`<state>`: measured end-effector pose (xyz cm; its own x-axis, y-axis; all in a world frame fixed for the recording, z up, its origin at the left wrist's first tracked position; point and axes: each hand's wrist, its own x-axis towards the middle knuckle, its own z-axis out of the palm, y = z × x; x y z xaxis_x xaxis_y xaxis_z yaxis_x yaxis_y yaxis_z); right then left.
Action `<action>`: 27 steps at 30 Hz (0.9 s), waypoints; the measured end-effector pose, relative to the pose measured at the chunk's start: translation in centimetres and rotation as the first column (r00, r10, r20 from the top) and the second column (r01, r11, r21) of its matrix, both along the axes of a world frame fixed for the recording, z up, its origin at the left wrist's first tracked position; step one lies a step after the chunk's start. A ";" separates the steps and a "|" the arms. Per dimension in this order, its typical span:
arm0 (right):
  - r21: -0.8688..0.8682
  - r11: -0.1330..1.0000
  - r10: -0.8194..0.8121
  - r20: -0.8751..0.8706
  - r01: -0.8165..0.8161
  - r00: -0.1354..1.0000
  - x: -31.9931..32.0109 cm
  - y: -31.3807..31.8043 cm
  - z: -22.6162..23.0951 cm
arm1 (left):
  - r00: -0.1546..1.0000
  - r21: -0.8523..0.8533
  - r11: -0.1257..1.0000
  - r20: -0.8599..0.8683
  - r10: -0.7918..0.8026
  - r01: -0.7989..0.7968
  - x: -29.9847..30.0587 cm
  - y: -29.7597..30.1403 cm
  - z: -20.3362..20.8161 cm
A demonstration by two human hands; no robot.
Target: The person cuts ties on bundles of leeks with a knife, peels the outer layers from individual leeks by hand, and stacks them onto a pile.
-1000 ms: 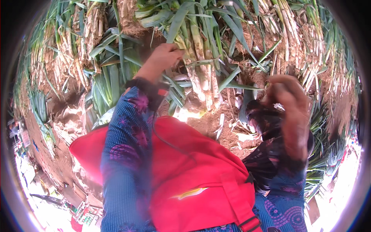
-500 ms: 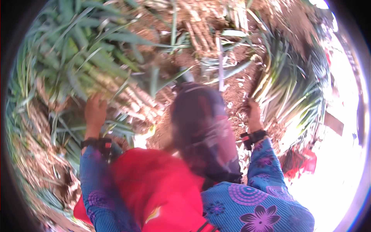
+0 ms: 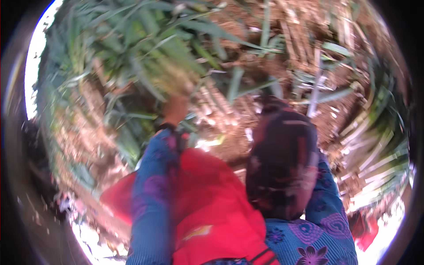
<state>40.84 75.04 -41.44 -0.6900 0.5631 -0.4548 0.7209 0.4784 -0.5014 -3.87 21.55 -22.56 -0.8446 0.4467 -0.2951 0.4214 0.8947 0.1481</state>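
Observation:
My left hand (image 3: 176,108), blurred by motion, is at a bunch of long green onions (image 3: 176,66), at the place where the green leaves meet the pale stalks. Its fingers are smeared, so I cannot see whether they close round any stalks. The leaves fan out up and to the left of the hand. My right hand is hidden behind my dark-clad knee (image 3: 282,163); only the blue and purple patterned right sleeve (image 3: 324,190) shows. Beyond that knee, more green onions (image 3: 375,145) lie in a row at the right.
Brown soil (image 3: 232,148) with scattered pale scraps lies between the bunches. More stalks (image 3: 300,42) lie at the far side, near a narrow pale strip (image 3: 315,81). Red cloth (image 3: 212,203) covers my lap. A red object (image 3: 366,232) sits at the lower right edge.
The view has swung left, so the scene sits farther right. My left hand has moved rightward along the onion bunch. My right hand has gone from sight behind the knee.

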 end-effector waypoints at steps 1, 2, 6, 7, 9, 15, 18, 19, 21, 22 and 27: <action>-0.048 0.990 -0.130 0.036 0.132 0.991 -1.4 -2.1 -0.5 | 0.998 0.113 0.992 0.000 0.061 -0.061 0.3 -0.9 1.5; -0.103 0.969 -0.222 0.040 0.225 0.974 -2.3 -2.5 -0.2 | 0.985 0.175 0.970 0.083 0.154 -0.166 0.8 -1.3 1.8; -0.153 0.866 -0.474 0.053 0.476 0.879 0.3 -2.5 1.1 | 0.943 0.159 0.941 0.198 0.267 -0.300 1.8 0.7 1.3; -0.171 0.841 -0.513 0.052 0.513 0.857 0.2 -2.7 1.5 | 0.934 0.125 0.937 0.200 0.297 -0.325 2.2 0.5 1.2; -0.200 0.788 -0.587 0.041 0.583 0.808 0.9 -2.7 3.0 | 0.923 0.136 0.923 0.197 0.331 -0.361 2.4 0.7 1.9; -0.291 0.634 -0.754 -0.027 0.716 0.657 3.0 -2.0 9.2 | 0.917 0.221 0.891 0.144 0.373 -0.397 3.2 0.1 1.9; -0.358 0.595 -0.791 -0.103 0.719 0.603 3.3 -0.9 13.5 | 0.903 0.342 0.844 0.031 0.428 -0.412 3.8 -0.6 0.7; -0.391 0.590 -0.796 -0.132 0.707 0.591 3.1 -0.5 15.1 | 0.881 0.347 0.811 0.134 0.454 -0.471 3.9 -1.1 0.3; -0.448 0.608 -0.784 -0.210 0.655 0.584 1.9 0.5 18.8 | 0.843 0.359 0.764 0.243 0.479 -0.537 4.0 -1.2 0.3; -0.477 0.635 -0.763 -0.262 0.608 0.591 0.8 1.2 21.2 | 0.837 0.362 0.757 0.302 0.457 -0.544 4.1 -0.7 0.9; 0.142 0.981 0.185 -0.434 -0.135 0.882 -16.7 2.6 35.0 | 0.805 0.363 0.729 0.393 0.445 -0.580 4.1 0.6 1.5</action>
<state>24.10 77.59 -6.44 -0.8900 0.4552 -0.0250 0.3446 0.6356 -0.6908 0.25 22.13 -21.10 -0.9021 0.1036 -0.4188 -0.1983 0.7625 0.6158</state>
